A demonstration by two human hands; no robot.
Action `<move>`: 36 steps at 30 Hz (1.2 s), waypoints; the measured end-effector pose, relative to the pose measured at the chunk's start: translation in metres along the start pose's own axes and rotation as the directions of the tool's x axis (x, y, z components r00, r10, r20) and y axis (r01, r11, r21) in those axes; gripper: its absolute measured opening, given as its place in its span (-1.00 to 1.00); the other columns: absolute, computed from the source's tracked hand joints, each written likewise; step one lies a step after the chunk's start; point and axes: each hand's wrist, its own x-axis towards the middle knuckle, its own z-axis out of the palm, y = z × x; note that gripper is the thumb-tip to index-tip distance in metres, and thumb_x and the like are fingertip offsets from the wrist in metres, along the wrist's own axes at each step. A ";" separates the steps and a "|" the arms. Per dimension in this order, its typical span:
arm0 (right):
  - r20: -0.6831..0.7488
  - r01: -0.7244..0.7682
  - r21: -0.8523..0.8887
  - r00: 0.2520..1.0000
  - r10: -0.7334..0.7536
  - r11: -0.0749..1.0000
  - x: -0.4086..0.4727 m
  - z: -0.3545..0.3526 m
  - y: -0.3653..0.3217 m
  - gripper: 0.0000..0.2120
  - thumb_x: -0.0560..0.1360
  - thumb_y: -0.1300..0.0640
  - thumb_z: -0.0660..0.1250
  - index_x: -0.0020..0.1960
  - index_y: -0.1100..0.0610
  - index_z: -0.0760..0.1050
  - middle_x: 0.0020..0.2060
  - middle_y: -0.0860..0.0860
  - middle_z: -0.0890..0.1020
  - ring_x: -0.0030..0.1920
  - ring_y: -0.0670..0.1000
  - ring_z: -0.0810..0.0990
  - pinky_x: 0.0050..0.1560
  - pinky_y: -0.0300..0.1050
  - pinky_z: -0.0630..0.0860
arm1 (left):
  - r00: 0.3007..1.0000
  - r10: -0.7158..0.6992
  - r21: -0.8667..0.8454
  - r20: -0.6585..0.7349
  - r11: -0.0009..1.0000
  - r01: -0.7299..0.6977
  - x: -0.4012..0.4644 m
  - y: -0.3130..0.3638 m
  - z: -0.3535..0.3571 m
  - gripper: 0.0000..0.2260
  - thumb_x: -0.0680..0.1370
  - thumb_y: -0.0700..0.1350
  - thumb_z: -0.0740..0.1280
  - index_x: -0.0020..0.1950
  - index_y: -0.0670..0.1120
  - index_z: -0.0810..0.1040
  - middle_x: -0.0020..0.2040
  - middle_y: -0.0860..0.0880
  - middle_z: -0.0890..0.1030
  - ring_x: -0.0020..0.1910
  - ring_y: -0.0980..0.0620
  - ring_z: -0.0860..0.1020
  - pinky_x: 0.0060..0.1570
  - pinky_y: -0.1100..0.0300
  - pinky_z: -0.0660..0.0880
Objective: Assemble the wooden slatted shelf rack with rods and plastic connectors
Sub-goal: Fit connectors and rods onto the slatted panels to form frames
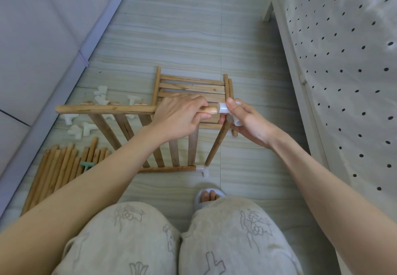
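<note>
A slatted wooden shelf panel point(120, 125) stands tilted on the floor, its top rail point(103, 109) running left to right. My left hand point(180, 115) grips that rail near its right end. My right hand point(245, 120) holds a white plastic connector point(224, 108) against the rail's bare tip. A short wooden rod point(217, 143) hangs down from that connector. The panel's bottom rail carries another white connector point(204, 170) at its right end. A second slatted panel point(193, 87) lies flat on the floor behind my hands.
Several loose wooden rods point(62, 167) lie in a pile at the lower left, with a small green piece point(87, 165) on them. Several white connectors point(86, 128) are scattered to the left. A grey sofa point(43, 38) borders the left, a dotted bedsheet point(348, 60) the right.
</note>
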 end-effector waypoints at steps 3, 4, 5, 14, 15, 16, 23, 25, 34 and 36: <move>-0.012 -0.001 -0.008 1.000 0.001 1.000 0.000 0.003 0.000 -0.73 0.60 -0.12 0.07 -0.05 0.02 0.43 -0.26 -0.01 0.53 -0.16 0.01 0.46 -0.16 -0.21 0.34 | 0.999 -0.031 -0.030 0.013 0.999 0.031 0.000 -0.001 0.000 -0.73 0.57 0.13 0.17 0.08 -0.01 0.51 -0.04 0.07 0.57 -0.06 0.00 0.53 -0.16 0.18 0.21; -0.018 -0.003 -0.002 1.000 0.003 1.000 0.000 0.003 0.000 -0.73 0.60 -0.12 0.07 -0.04 0.02 0.43 -0.26 0.00 0.54 -0.16 0.00 0.47 -0.16 -0.22 0.34 | 0.999 -0.038 -0.030 0.021 0.999 0.038 0.000 -0.001 0.000 -0.73 0.57 0.14 0.17 0.09 -0.01 0.51 -0.04 0.06 0.57 -0.05 0.00 0.53 -0.14 0.18 0.22; -0.024 -0.010 0.010 1.000 0.010 1.000 0.000 0.004 -0.001 -0.74 0.60 -0.11 0.07 -0.02 0.03 0.43 -0.26 0.00 0.54 -0.16 -0.01 0.48 -0.12 -0.21 0.37 | 0.999 -0.042 -0.029 0.028 0.999 0.043 0.001 -0.001 0.000 -0.73 0.57 0.14 0.16 0.09 0.00 0.51 -0.03 0.06 0.57 -0.04 0.00 0.53 -0.13 0.18 0.22; -0.065 -0.072 -0.010 0.995 0.071 0.997 -0.010 0.015 -0.007 -0.64 0.58 -0.20 0.07 0.14 0.03 0.43 -0.15 -0.03 0.56 0.06 -0.04 0.51 0.23 0.01 0.42 | 0.993 -0.095 0.052 -0.074 0.994 0.099 -0.022 0.001 -0.003 -0.73 0.57 0.03 0.23 0.25 0.02 0.45 0.12 0.00 0.53 0.13 -0.03 0.49 0.19 0.04 0.18; -0.065 -0.074 -0.023 0.995 0.072 0.997 -0.011 0.017 -0.008 -0.64 0.58 -0.20 0.07 0.12 0.03 0.43 -0.13 -0.02 0.54 0.05 -0.04 0.50 0.27 0.05 0.41 | 0.988 -0.125 0.050 -0.092 0.990 0.130 -0.025 0.000 -0.003 -0.72 0.58 0.00 0.23 0.27 0.01 0.43 0.14 -0.01 0.54 0.14 -0.04 0.49 0.19 0.05 0.16; -0.077 -0.072 -0.024 0.995 0.070 0.997 -0.013 0.018 -0.008 -0.64 0.57 -0.21 0.08 0.11 0.04 0.43 -0.12 0.00 0.54 0.05 -0.03 0.51 0.29 0.07 0.41 | 0.982 -0.153 0.049 -0.106 0.986 0.159 -0.028 0.000 -0.003 -0.72 0.58 -0.03 0.24 0.28 -0.01 0.43 0.16 -0.02 0.54 0.16 -0.05 0.49 0.17 0.06 0.16; -0.294 0.052 0.017 0.955 -0.045 0.998 -0.019 0.024 -0.010 -0.63 0.53 -0.20 0.16 0.09 0.07 0.46 0.06 0.09 0.56 0.14 0.05 0.56 0.23 0.12 0.48 | 0.959 -0.262 0.006 -0.105 0.965 0.264 -0.021 -0.003 -0.005 -0.67 0.58 -0.05 0.23 0.35 0.00 0.39 0.23 0.00 0.55 0.20 -0.02 0.40 0.08 0.07 0.21; -0.308 0.120 -0.058 0.942 -0.132 0.991 -0.019 0.023 -0.014 -0.72 0.56 -0.12 0.16 0.02 0.08 0.45 -0.06 0.06 0.57 0.04 -0.01 0.55 0.22 0.06 0.47 | 0.950 -0.277 -0.040 -0.141 0.961 0.274 -0.015 -0.001 -0.009 -0.65 0.58 -0.05 0.23 0.38 0.02 0.37 0.24 0.01 0.54 0.20 -0.02 0.40 0.09 0.06 0.22; -0.277 0.330 -0.406 0.844 -0.459 0.852 -0.015 0.020 -0.070 -0.92 0.58 -0.08 0.16 -0.06 -0.12 0.38 -0.29 -0.11 0.44 -0.29 -0.15 0.42 -0.19 -0.28 0.42 | 0.928 -0.346 -0.441 -0.138 0.860 0.256 -0.002 -0.007 -0.048 -0.67 0.55 -0.11 0.30 0.32 0.01 0.46 0.18 0.00 0.58 0.17 -0.07 0.47 0.21 -0.03 0.35; -0.240 0.359 -0.442 0.836 -0.494 0.822 -0.014 0.025 -0.082 -0.81 0.57 -0.09 0.17 0.03 0.00 0.44 -0.24 -0.06 0.44 -0.24 -0.11 0.40 -0.21 -0.28 0.37 | 0.920 -0.379 -0.598 -0.094 0.761 0.252 -0.006 -0.009 -0.057 -0.66 0.53 -0.18 0.32 0.31 -0.01 0.47 0.18 -0.01 0.57 0.19 0.01 0.48 0.25 0.02 0.37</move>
